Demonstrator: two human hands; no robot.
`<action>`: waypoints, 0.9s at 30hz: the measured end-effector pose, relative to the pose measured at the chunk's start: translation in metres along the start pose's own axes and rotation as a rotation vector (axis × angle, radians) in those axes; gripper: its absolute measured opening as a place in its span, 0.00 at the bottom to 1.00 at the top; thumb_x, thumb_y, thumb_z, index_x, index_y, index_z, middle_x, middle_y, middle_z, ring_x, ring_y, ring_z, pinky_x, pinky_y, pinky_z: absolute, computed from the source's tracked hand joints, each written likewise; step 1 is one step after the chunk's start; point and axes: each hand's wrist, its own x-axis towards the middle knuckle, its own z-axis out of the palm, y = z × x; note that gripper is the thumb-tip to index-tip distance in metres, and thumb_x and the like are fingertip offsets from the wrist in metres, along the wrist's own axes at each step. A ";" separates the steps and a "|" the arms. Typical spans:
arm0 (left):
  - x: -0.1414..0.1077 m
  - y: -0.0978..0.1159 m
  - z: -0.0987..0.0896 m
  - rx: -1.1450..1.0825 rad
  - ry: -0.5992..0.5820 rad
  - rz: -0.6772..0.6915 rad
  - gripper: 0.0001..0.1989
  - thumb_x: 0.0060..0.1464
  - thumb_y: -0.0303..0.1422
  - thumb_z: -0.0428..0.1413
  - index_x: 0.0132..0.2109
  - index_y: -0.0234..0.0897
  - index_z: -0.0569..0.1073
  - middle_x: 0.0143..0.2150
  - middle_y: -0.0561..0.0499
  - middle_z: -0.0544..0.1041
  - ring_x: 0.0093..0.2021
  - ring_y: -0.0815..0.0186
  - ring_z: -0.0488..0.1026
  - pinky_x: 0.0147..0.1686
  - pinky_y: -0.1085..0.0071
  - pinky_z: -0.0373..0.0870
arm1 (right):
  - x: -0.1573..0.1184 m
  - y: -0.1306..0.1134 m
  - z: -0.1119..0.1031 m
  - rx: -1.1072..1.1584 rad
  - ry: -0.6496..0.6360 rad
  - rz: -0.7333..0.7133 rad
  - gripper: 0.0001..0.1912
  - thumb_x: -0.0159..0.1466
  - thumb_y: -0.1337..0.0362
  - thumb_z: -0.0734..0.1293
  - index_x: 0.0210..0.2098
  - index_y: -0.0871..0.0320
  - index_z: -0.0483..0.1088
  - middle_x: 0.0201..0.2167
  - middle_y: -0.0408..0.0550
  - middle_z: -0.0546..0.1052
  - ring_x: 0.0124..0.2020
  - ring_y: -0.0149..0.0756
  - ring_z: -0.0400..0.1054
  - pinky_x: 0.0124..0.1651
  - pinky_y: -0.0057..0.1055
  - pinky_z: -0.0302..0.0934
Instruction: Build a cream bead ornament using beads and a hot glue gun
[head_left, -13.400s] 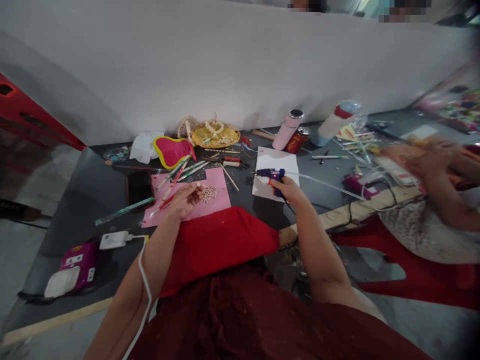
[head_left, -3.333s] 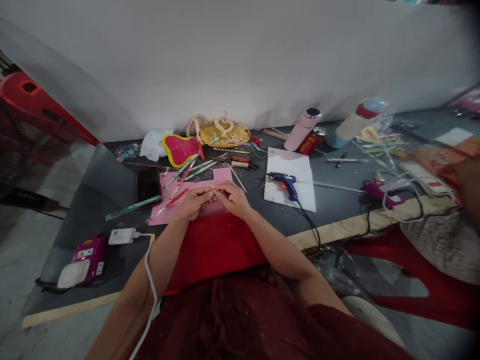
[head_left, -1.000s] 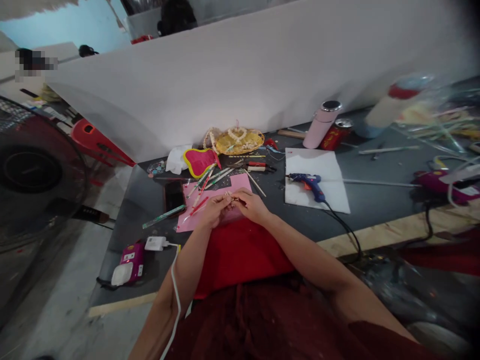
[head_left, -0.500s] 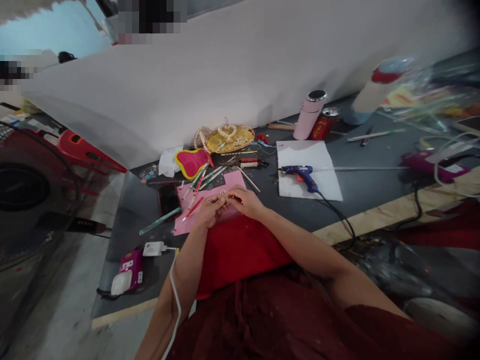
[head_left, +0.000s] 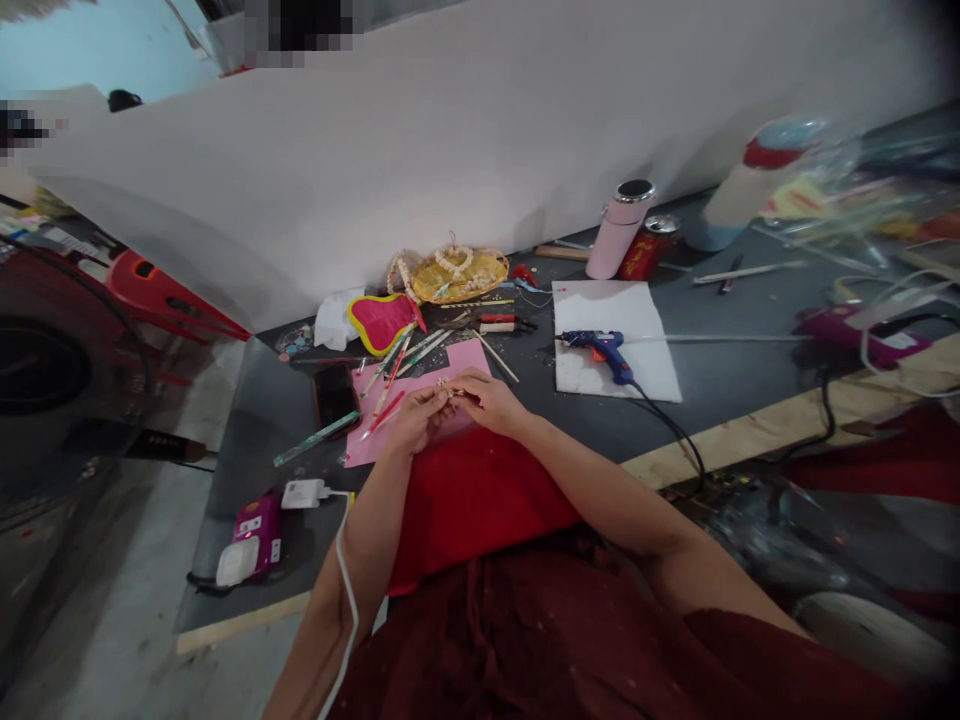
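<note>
Fingertips together, my left hand [head_left: 418, 415] and my right hand [head_left: 491, 402] pinch a small pale beaded piece [head_left: 448, 388] between them. Its exact kind is too small to make out. Both hands are just above the near edge of a pink sheet [head_left: 465, 358], with a red cloth [head_left: 480, 500] below them. Red and green wrapped sticks [head_left: 394, 365] lie on the sheet beyond my left hand. A pair of pliers [head_left: 504, 323] rests on the table past my right hand.
A blue glue gun [head_left: 611, 350] lies on a white board [head_left: 652, 375] at the right, its cord trailing off the table edge. Behind stand a pink flask [head_left: 616, 235], a red can [head_left: 649, 250] and a yellow basket [head_left: 480, 275] with beaded strings. A phone [head_left: 335, 395] and purple power strip [head_left: 259, 540] are left.
The hands stay together on the beaded piece, with only slight finger movement. The whole view has shifted a little; nothing on the table has visibly been moved.
</note>
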 end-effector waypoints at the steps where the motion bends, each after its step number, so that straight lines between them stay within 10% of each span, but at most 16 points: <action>1: 0.000 0.000 0.000 0.002 0.004 0.001 0.11 0.45 0.36 0.63 0.29 0.31 0.75 0.23 0.51 0.72 0.24 0.72 0.68 0.28 0.74 0.63 | 0.000 0.000 0.000 -0.011 0.006 0.002 0.10 0.63 0.67 0.62 0.45 0.56 0.69 0.40 0.49 0.72 0.43 0.33 0.68 0.48 0.32 0.65; 27: -0.002 0.000 0.003 -0.089 -0.037 -0.023 0.10 0.46 0.34 0.62 0.34 0.31 0.76 0.27 0.51 0.73 0.27 0.73 0.68 0.32 0.74 0.65 | -0.001 0.001 0.002 -0.012 0.064 0.078 0.11 0.62 0.66 0.63 0.45 0.56 0.67 0.39 0.49 0.71 0.39 0.33 0.68 0.40 0.29 0.66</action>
